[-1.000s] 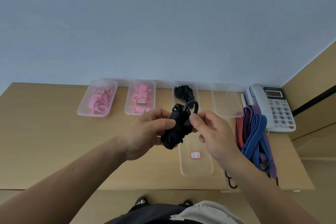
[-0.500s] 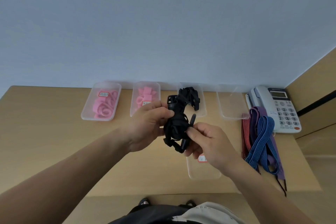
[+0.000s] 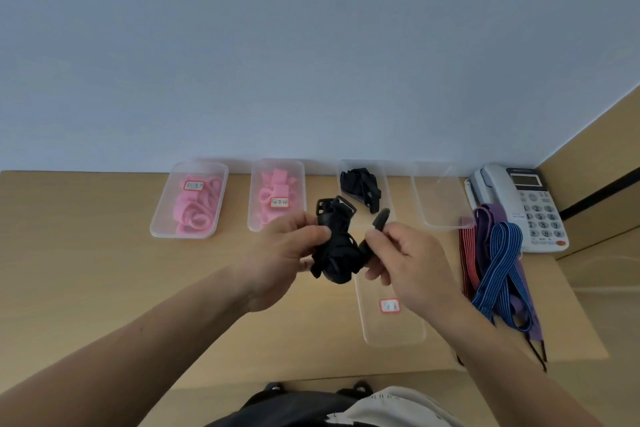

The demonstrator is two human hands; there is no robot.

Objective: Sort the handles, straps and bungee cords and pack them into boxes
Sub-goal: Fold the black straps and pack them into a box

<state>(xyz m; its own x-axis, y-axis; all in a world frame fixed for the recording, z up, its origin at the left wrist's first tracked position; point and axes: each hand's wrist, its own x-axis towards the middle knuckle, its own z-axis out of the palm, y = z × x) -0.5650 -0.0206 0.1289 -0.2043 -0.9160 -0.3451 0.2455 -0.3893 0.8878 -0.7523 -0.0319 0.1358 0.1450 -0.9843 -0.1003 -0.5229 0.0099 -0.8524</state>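
A bundled black strap (image 3: 336,246) with plastic buckles is held above the wooden table. My left hand (image 3: 281,253) grips the bundle from the left. My right hand (image 3: 403,258) pinches a black buckle end of the same strap on the right. Behind them, a clear box (image 3: 381,180) holds another black strap (image 3: 360,188). Two clear boxes at the back left hold pink handles (image 3: 195,208) and pink loops (image 3: 275,194). Red, purple and blue bungee cords (image 3: 495,267) lie on the table at the right.
An empty clear box (image 3: 440,198) stands at the back right, beside a white desk phone (image 3: 523,204). A clear lid with a red-edged label (image 3: 391,308) lies flat under my right hand. A wooden side panel rises at the right.
The strap bundle has dropped a little and my right hand has moved out to the right, drawing the buckle end away from the bundle. The camera has shifted slightly.
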